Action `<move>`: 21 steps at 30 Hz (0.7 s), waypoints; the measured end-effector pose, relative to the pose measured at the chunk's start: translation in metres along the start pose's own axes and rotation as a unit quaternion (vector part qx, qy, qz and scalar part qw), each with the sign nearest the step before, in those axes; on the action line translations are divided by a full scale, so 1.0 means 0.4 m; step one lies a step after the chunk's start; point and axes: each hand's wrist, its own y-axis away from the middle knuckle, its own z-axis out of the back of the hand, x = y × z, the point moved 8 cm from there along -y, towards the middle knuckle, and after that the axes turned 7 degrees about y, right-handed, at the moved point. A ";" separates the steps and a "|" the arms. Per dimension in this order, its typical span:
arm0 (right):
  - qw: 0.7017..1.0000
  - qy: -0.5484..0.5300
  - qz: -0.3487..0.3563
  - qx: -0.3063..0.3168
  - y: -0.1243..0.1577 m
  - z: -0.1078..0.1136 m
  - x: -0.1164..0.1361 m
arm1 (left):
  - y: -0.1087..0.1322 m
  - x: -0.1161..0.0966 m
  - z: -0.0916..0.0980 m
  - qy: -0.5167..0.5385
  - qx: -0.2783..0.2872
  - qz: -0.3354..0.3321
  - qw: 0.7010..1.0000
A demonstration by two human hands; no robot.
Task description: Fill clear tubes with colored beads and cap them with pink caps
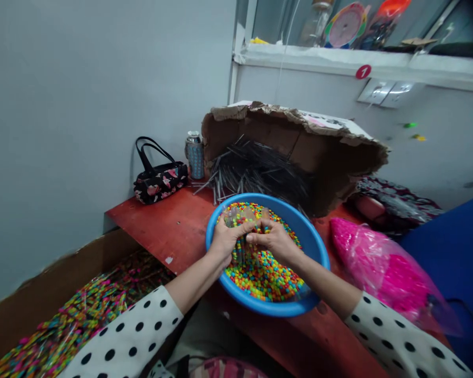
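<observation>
A blue plastic bowl [314,242] full of small multicoloured candies [268,278] sits on a red table. Both my hands are over the bowl, close together. My left hand [225,239] is closed round a bunch of clear thin tubes [242,215] standing upright in the candies. My right hand [275,240] has its fingers curled against the same bunch from the right side. Both arms wear white sleeves with black dots.
Behind the bowl a torn cardboard box [331,142] on its side holds several clear empty tubes [256,170]. A pink-filled plastic bag [378,268] lies right. A floral handbag [160,181] and a flask [195,155] stand at the back. A box of filled colourful tubes [82,315] lies low left.
</observation>
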 end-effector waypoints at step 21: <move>0.715 0.695 0.015 0.073 -0.077 0.122 -0.085 | 0.007 -0.018 0.034 0.017 -0.043 -0.021 0.999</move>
